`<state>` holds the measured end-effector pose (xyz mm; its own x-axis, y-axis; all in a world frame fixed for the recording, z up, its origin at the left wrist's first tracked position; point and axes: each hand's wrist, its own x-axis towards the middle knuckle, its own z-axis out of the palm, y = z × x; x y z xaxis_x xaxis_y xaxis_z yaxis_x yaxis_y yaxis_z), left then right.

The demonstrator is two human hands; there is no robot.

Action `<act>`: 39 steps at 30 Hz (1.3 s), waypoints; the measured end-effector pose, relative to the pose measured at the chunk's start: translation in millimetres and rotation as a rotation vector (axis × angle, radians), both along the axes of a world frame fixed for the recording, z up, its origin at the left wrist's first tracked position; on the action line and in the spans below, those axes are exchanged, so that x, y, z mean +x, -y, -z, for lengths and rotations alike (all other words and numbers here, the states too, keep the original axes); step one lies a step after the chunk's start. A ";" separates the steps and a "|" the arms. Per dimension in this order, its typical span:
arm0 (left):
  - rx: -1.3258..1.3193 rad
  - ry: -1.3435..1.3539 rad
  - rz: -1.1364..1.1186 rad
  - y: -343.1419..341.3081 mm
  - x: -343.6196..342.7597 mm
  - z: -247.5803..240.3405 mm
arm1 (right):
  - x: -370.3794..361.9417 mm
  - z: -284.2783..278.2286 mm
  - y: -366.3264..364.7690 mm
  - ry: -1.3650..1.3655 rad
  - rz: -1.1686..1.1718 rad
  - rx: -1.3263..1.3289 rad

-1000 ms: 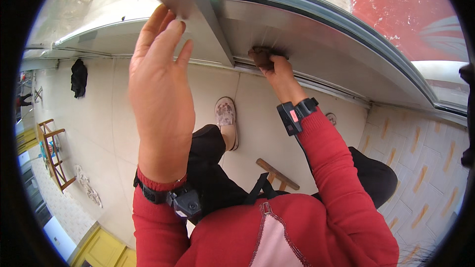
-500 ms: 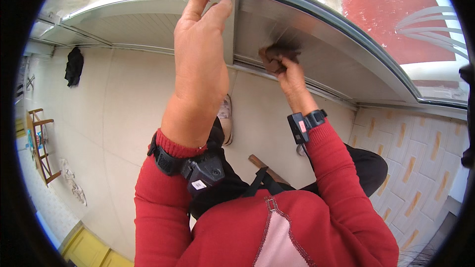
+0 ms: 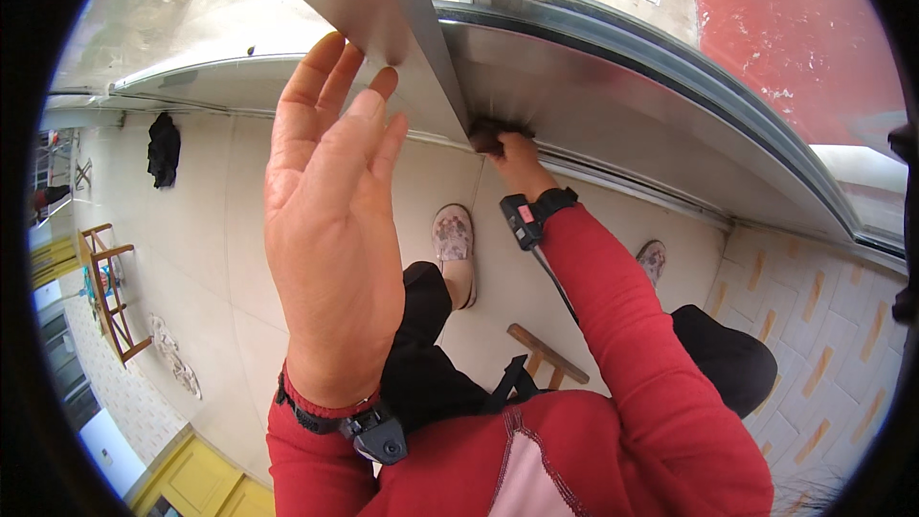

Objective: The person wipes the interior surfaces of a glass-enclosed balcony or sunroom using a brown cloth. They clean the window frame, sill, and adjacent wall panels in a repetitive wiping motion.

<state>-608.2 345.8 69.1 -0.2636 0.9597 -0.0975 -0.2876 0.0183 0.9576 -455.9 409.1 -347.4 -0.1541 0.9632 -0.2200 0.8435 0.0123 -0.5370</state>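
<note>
My right hand (image 3: pixel 522 165) is closed on a dark brown cloth (image 3: pixel 488 134). It presses the cloth into the low corner where the grey metal door panel (image 3: pixel 613 86) meets the upright metal frame (image 3: pixel 388 14). My left hand (image 3: pixel 330 211) is raised with its fingers apart and holds nothing. Its fingertips reach up to the edge of the upright frame; whether they touch it I cannot tell. Part of the cloth is hidden behind my right fingers.
Below the panel runs a floor track (image 3: pixel 632 187). My feet in patterned shoes (image 3: pixel 453 233) stand on pale tiles, by a wooden stool (image 3: pixel 548 352). To the left lie a black cloth (image 3: pixel 164 148) and a pale rag (image 3: pixel 174 354), near a wooden chair (image 3: pixel 113 306).
My right hand has moved the cloth left along the panel into the corner. My left hand has come down and left, away from the upright frame's face, with its fingers spread.
</note>
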 end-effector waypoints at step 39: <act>0.049 -0.784 0.577 -23.0 81.5 130.2 | 118.6 -294.3 139.8 -1.443 0.647 -0.059</act>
